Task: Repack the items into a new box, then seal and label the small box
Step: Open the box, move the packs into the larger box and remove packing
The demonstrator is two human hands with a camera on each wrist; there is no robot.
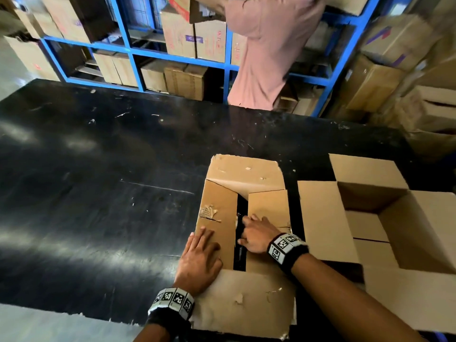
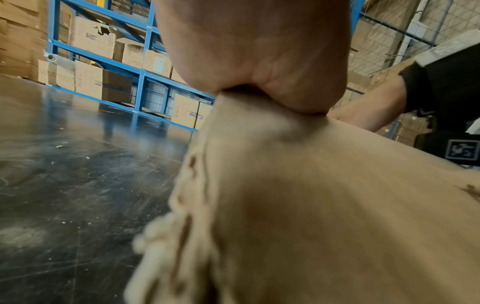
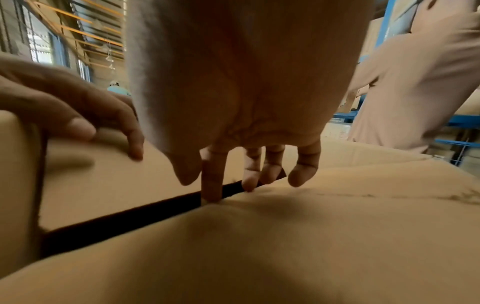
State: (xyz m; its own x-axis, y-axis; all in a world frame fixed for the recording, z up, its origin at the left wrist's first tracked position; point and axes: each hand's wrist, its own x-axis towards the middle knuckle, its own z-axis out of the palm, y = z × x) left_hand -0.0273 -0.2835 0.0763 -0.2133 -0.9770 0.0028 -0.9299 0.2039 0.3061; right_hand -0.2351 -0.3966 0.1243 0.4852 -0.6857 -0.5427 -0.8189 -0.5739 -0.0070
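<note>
A worn cardboard box (image 1: pixel 246 299) stands at the table's near edge with its outer flaps spread. Its two inner flaps lie folded in, with a dark gap (image 1: pixel 240 257) between them. My left hand (image 1: pixel 202 250) lies flat on the left inner flap (image 1: pixel 217 211), palm down (image 2: pixel 254 51). My right hand (image 1: pixel 256 233) rests on the right inner flap (image 1: pixel 269 206), fingertips at its edge. In the right wrist view the index finger (image 3: pixel 211 185) dips into the gap (image 3: pixel 130 222). The box's contents are hidden. A newer box (image 1: pixel 325 223) stands open and empty just to the right.
The black scratched table (image 1: pixel 98 193) stretches away to the left and beyond the boxes. A person in a pink shirt (image 1: pixel 271 53) stands past the far edge at blue shelving (image 1: pixel 133 50) stacked with cartons. More cartons (image 1: pixel 394 70) are piled at the right.
</note>
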